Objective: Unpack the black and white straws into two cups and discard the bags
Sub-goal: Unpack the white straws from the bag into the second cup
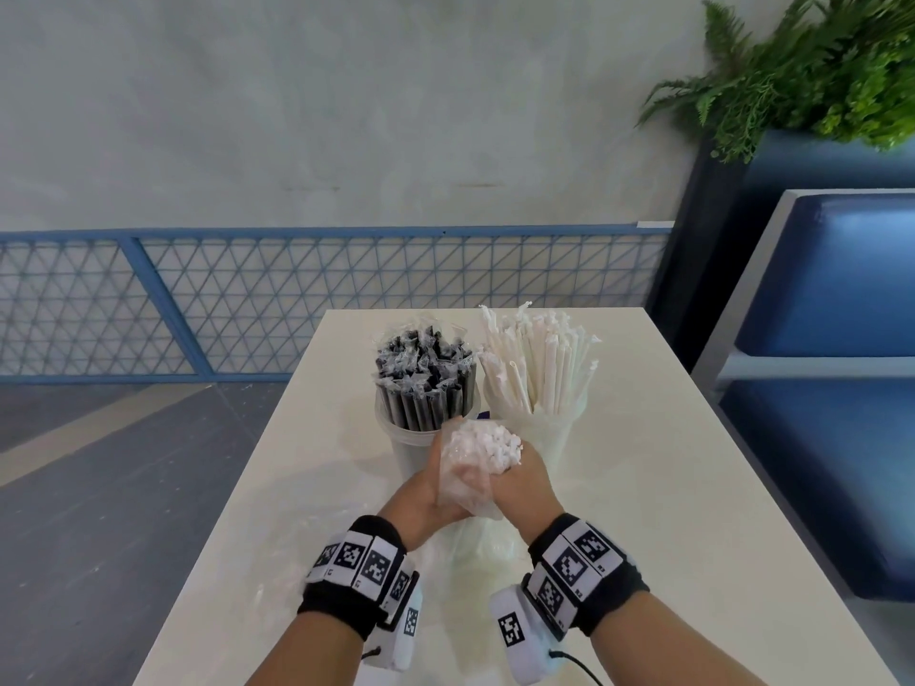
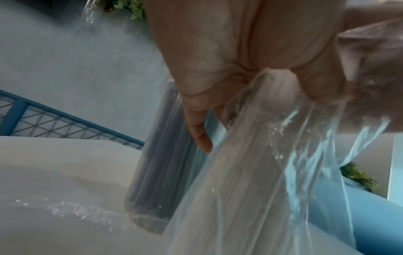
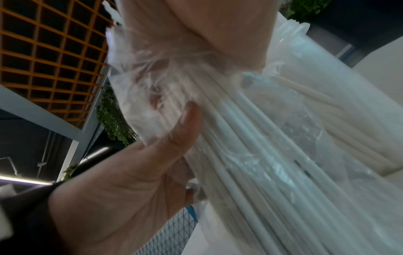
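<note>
Left hand: we see the left hand [image 1: 425,492] raised just in front of the two cups, wrist tilted up and palm turned toward the right hand; its fingers [image 2: 199,131] curl round the clear plastic bag [image 1: 465,487] and grip it on the left side.
Right hand: the right hand [image 1: 520,482] meets the left over the middle of the table, forearm angled inward; its fingers and thumb wrap the bundle of white straws [image 1: 490,445] through the plastic, clamped firmly on it.
Bundle: we find it held upright between both hands, its straw ends poking out at the top, the bag hanging loose below toward the table [image 1: 643,487].
Bag from the wrists: from the left wrist the plastic drapes down in shiny folds; from the right wrist the long white straws [image 3: 250,155] run down and away inside it.
Black straws: the wrapped black straws [image 1: 426,378] stand packed in the left cup [image 1: 403,438], just behind the left hand.
White straws in cup: a fanned bunch of white straws [image 1: 539,358] stands in the right cup [image 1: 554,438], beside the black ones and just behind the right hand.
Wrists: we see black wristbands [image 1: 354,566] with square printed markers on both forearms.
Surroundings: a blue lattice railing [image 1: 247,299], a blue bench [image 1: 832,289] and a fern [image 1: 802,66] at the right.
</note>
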A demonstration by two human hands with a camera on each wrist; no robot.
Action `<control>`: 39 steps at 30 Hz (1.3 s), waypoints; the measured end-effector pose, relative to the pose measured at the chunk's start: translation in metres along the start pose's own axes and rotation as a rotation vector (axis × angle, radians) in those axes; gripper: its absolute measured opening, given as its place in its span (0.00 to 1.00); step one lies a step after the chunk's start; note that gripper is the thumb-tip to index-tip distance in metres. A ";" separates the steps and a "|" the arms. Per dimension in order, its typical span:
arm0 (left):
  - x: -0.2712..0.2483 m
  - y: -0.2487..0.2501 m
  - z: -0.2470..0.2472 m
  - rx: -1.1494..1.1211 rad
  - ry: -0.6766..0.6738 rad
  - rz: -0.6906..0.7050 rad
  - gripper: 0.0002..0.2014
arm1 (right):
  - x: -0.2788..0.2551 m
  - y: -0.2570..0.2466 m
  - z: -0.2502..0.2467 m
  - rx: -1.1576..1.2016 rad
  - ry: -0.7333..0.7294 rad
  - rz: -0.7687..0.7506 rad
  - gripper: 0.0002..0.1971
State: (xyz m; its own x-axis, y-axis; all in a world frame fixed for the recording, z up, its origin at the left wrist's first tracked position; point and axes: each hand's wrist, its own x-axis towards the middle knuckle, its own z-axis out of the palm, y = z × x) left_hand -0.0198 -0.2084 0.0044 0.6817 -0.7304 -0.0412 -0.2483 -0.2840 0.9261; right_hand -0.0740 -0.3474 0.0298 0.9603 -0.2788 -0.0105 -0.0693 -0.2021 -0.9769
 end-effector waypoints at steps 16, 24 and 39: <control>-0.005 0.006 0.008 0.406 0.250 0.053 0.13 | 0.004 0.001 -0.006 0.177 0.045 0.038 0.17; -0.009 -0.013 0.006 0.405 0.248 -0.050 0.14 | 0.009 -0.017 -0.017 0.308 0.281 0.056 0.22; -0.013 -0.001 -0.002 0.293 0.222 -0.038 0.20 | 0.012 -0.074 -0.061 0.529 0.383 -0.062 0.26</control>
State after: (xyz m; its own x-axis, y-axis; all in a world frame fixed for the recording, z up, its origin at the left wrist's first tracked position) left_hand -0.0270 -0.1974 0.0045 0.8190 -0.5724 0.0389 -0.3845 -0.4973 0.7778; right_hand -0.0738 -0.3925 0.1149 0.7871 -0.6161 0.0304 0.2190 0.2330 -0.9475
